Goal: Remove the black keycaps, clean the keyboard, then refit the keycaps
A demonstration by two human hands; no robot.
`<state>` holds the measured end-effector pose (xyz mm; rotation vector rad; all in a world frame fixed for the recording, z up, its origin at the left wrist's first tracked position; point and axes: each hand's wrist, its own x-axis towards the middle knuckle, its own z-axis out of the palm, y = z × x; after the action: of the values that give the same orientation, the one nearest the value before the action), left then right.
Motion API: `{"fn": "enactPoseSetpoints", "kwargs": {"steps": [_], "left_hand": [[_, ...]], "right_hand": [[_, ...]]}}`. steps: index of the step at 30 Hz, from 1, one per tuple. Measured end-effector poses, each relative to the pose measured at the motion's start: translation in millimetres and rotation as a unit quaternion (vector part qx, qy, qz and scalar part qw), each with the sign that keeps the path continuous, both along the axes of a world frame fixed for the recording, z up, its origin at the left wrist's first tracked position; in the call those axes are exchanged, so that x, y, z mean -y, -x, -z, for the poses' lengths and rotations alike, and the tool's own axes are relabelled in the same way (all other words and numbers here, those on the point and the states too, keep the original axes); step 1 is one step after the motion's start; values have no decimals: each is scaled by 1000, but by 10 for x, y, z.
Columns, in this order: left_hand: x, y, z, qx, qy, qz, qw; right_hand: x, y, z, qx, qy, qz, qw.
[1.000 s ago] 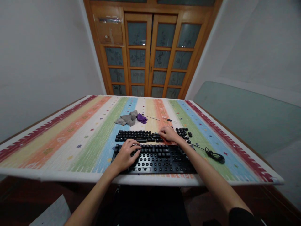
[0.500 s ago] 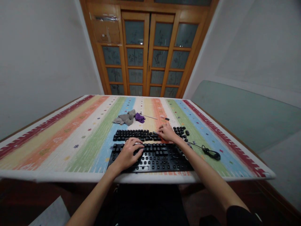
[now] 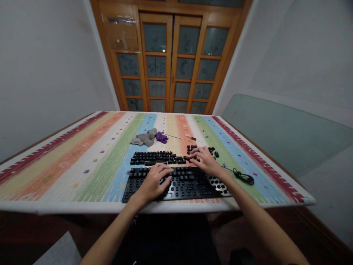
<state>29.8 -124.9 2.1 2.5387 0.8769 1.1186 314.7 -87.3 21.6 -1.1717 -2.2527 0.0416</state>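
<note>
A black keyboard point(image 3: 182, 192) lies near the front edge of the table; keycaps cover its upper rows, while bare switches show across much of the rest. My left hand point(image 3: 154, 181) rests over it with fingers apart, the fingertips near the upper keys. Beyond the keyboard lie rows of loose black keycaps point(image 3: 154, 156). At the right end of those rows, my right hand point(image 3: 205, 160) pinches a wide black keycap point(image 3: 186, 158) between its fingertips. More loose keycaps point(image 3: 190, 148) lie behind and beside that hand, partly hidden by it.
A grey cloth point(image 3: 145, 138) and a purple cloth point(image 3: 161, 137) lie behind the keycaps. Near them are a thin dark rod point(image 3: 173, 136) and a small black-ended item point(image 3: 193, 139). A coiled black cable point(image 3: 244, 177) lies at the right. A striped cloth point(image 3: 104, 169) covers the table.
My right hand has shifted right and turned, and the keycap in its fingertips shows more clearly. My left hand stays over the keyboard. The view has moved slightly.
</note>
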Motion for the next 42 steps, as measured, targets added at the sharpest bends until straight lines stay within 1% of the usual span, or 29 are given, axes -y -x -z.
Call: {"fn": "enactPoseSetpoints", "kwargs": {"steps": [3, 5, 7, 9, 14, 18, 23, 31, 35, 42], "left_hand": [[40, -107, 47, -5, -6, 16, 1000], [73, -189, 76, -11, -11, 26, 1000], [107, -273, 99, -21, -13, 35, 999], [134, -350, 121, -31, -15, 42, 999], [144, -472, 185, -56, -28, 42, 997], [124, -506, 228, -59, -40, 33, 997], [116, -518, 227, -59, -41, 37, 997], [100, -549, 223, -59, -52, 44, 996], [93, -560, 210, -57, -56, 48, 996], [74, -551, 213, -53, -61, 54, 995]], "right_hand": [[417, -8, -20, 13, -2, -34, 999], [622, 3, 9, 26, -7, -49, 998], [748, 17, 62, 38, -15, -55, 998], [806, 30, 121, 49, -28, -50, 997], [817, 71, 213, 59, -57, -38, 996], [818, 110, 216, 62, -79, -36, 994], [821, 123, 212, 62, -94, -36, 993], [847, 110, 254, 39, -97, -20, 994], [848, 107, 283, 29, -95, -25, 995], [839, 118, 342, 19, -108, -14, 994]]}}
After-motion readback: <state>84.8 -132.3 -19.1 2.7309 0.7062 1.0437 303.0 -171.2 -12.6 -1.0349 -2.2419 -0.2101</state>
